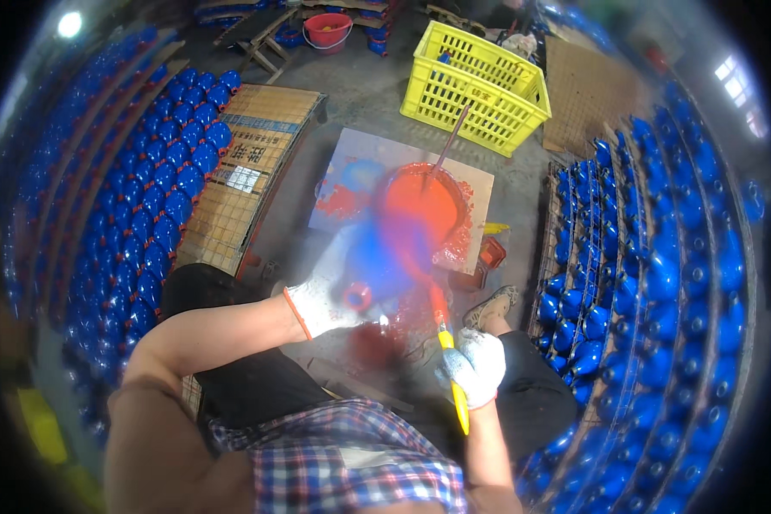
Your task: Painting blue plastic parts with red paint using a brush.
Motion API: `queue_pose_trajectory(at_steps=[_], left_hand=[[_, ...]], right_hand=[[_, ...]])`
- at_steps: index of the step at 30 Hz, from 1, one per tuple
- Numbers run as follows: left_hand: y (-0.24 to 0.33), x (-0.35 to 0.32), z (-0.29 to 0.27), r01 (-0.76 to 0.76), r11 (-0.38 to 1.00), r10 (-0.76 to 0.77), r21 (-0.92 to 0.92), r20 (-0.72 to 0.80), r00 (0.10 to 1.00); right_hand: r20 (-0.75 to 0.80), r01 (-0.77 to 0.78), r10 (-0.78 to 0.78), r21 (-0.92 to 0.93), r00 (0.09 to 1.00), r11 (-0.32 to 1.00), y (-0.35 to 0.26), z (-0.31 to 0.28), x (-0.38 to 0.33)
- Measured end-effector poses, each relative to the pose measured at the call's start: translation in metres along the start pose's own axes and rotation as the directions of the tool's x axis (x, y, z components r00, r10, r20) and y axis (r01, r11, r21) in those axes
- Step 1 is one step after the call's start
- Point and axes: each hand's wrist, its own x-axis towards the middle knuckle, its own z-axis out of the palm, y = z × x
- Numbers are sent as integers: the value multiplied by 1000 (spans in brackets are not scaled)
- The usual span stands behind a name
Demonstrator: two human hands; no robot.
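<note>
My left hand (324, 287), in a white knit glove, grips a shiny blue rounded part (375, 267) with a round opening. The part's outline is smeared, and the fingers are partly hidden by it. My right hand (475, 368), also gloved, is closed round the yellow handle of a paintbrush (450, 355). The brush's red-coated head points up toward the blue part; whether it touches cannot be made out. Just beyond them a round container of orange-red paint (444, 206) stands on a paint-stained cardboard sheet (475, 182), with a stick (451, 141) leaning in it.
Many blue parts with red edges (167, 176) stand in rows at the left, beside a cardboard-topped rack (231, 188). Racks of blue parts (582, 257) line the right. A yellow crate (480, 90) and a red bucket (327, 34) are farther off. A small red container (491, 251) sits near my foot.
</note>
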Motion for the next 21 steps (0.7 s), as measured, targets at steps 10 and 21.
queue_pose_trajectory(at_steps=[10, 21], left_hand=[[-1, -22, 45, -144, -288, 272, 947, 225, 936], [-30, -7, 17, -107, -908, 114, 406, 484, 868]], right_hand=[[0, -776, 841, 386, 541, 500, 42, -6, 58], [265, -566, 507, 244, 820, 788, 85, 38, 53]])
